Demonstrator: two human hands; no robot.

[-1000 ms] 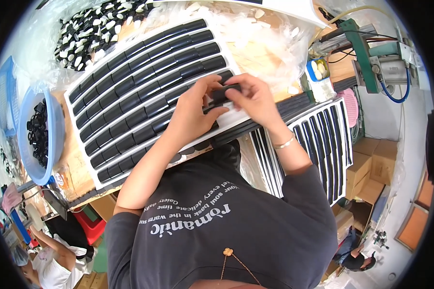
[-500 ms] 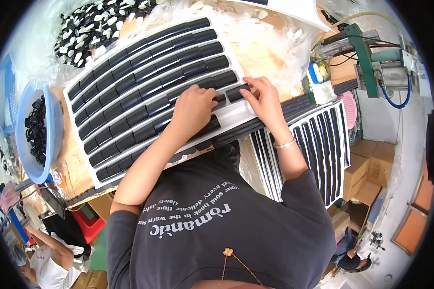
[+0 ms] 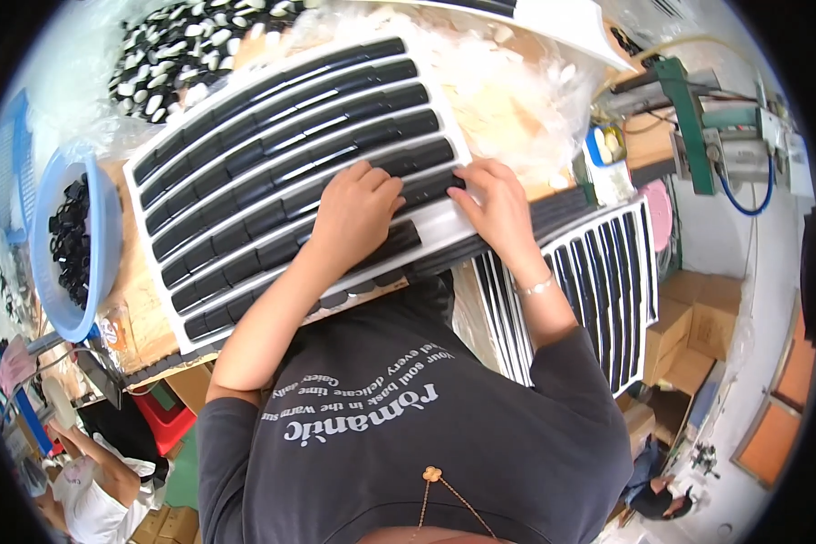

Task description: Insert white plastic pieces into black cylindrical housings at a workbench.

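A white tray (image 3: 444, 220) lies slanted across the bench and carries several curved rows of glossy black pieces (image 3: 272, 145). My left hand (image 3: 358, 213) rests over one of the lower rows, its fingers curled down against the black pieces there. At the right end of that same row, the thumb and forefinger of my right hand (image 3: 497, 210) pinch the end of a short black piece (image 3: 429, 188). This piece sits in line with the row, between my two hands. The lowest row ends short of the tray's right edge, where bare white surface shows.
A blue basin (image 3: 109, 263) of small black parts stands left. Black and white pieces (image 3: 190, 45) are heaped at the back beside plastic film (image 3: 535, 91). Another filled tray (image 3: 598, 290) leans at right, below a green clamp-like device (image 3: 684, 127). Two people work farther off.
The short black piece in my right hand has closed the gap to its row. My left hand has shifted slightly left, and the tray appears moved a little to the right.
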